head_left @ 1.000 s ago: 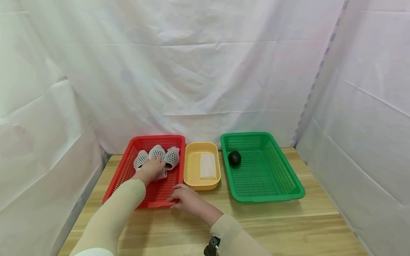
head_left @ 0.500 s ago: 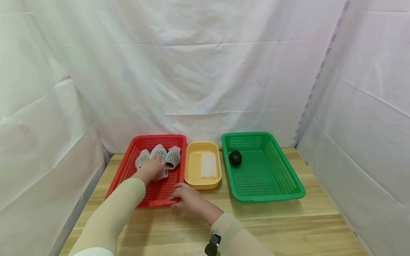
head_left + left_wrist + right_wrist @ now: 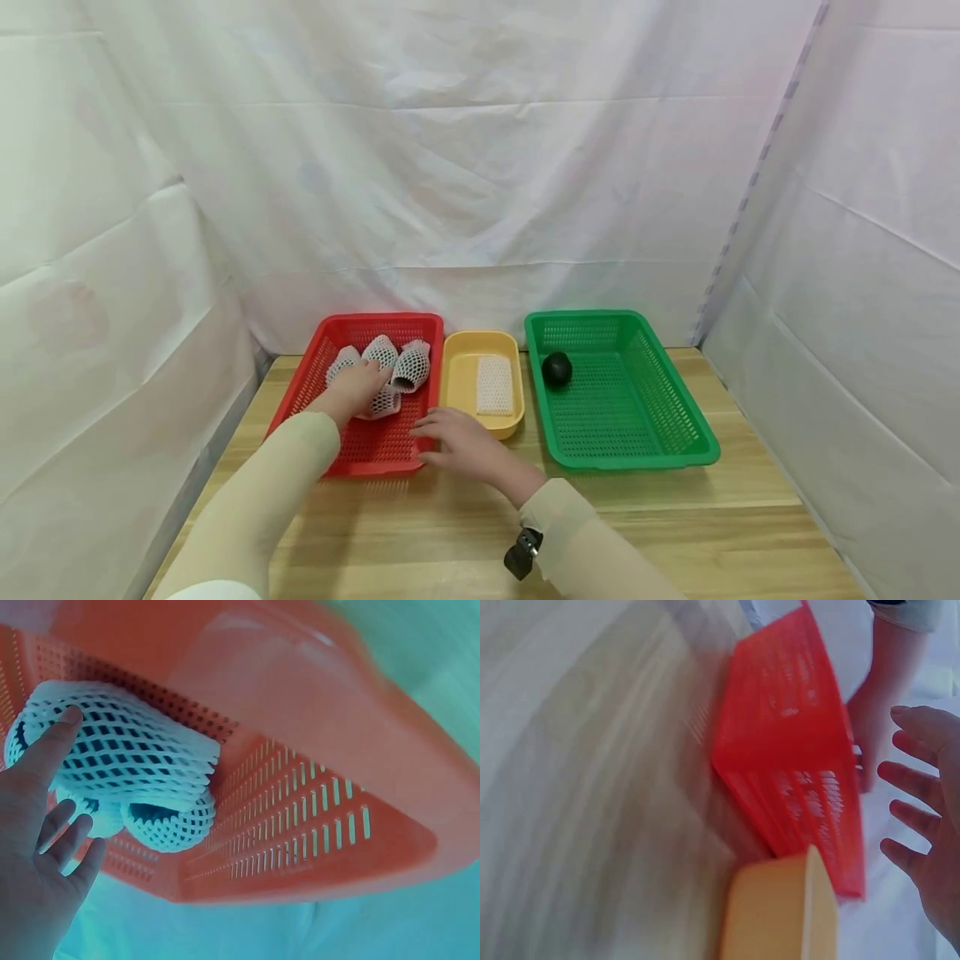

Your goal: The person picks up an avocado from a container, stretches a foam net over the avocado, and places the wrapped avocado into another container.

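Note:
Several dark fruits in white foam nets lie together at the back of the red basket. My left hand reaches in over them from the front left. In the left wrist view its thumb lies over the nearest foam-netted fruit, and the other fingers are spread and slightly bent below. My right hand is by the basket's front right corner, fingers spread, with nothing in it. In the right wrist view it appears apart from the red wall.
A yellow tray with a flat white foam net stands right of the red basket. Farther right is a green basket holding one dark round fruit. White sheeting hangs behind and at both sides.
My right hand has come off the red basket's front rim, moving up a little, with its fingers spreading. My left hand stays over the netted fruits. The head view has shifted slightly.

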The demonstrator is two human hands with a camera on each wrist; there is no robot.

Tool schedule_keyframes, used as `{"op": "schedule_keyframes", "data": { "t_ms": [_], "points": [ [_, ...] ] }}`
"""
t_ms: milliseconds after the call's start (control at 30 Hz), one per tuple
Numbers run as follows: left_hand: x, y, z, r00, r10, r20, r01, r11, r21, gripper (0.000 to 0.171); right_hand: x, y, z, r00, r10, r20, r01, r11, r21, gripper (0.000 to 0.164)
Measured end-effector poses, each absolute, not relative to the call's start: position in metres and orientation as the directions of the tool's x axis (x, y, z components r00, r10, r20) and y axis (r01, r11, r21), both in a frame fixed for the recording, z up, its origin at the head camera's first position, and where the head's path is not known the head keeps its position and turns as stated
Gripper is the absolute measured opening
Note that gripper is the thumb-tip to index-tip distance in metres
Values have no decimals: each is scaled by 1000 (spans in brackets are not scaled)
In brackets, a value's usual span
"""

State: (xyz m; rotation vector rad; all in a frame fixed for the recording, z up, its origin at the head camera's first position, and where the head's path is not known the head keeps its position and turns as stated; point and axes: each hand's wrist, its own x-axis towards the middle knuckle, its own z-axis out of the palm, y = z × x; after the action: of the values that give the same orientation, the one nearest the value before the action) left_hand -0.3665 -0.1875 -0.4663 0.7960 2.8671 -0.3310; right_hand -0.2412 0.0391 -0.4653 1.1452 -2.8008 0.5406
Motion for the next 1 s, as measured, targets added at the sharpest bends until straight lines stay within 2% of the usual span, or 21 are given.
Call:
{"op": "schedule_keyframes", "data": {
  "t_ms": [167, 367, 667, 800, 1000],
  "points": [
    [-365, -189, -458, -855, 498, -147, 517, 840, -165, 66, -245, 57, -447, -747, -627, 221, -664, 691, -284, 36],
    [-356, -180, -446, -860, 506, -57, 509, 851, -129, 63, -252, 85, -434, -777, -574, 259, -629, 724, -282, 37],
    [-341, -151, -445, -848, 527, 53, 524, 850, -61, 36, -273, 124, -420, -806, -534, 255, -585, 783, -209, 39],
    [-334, -133, -442, -821, 561, 103, 562, 827, -20, 27, -279, 141, -415, -834, -507, 218, -545, 818, -185, 40],
    [-318, -104, -427, -802, 582, 138, 587, 810, -3, 32, -286, 160, -413, -869, -460, 181, -488, 855, -174, 42]
  ]
}}
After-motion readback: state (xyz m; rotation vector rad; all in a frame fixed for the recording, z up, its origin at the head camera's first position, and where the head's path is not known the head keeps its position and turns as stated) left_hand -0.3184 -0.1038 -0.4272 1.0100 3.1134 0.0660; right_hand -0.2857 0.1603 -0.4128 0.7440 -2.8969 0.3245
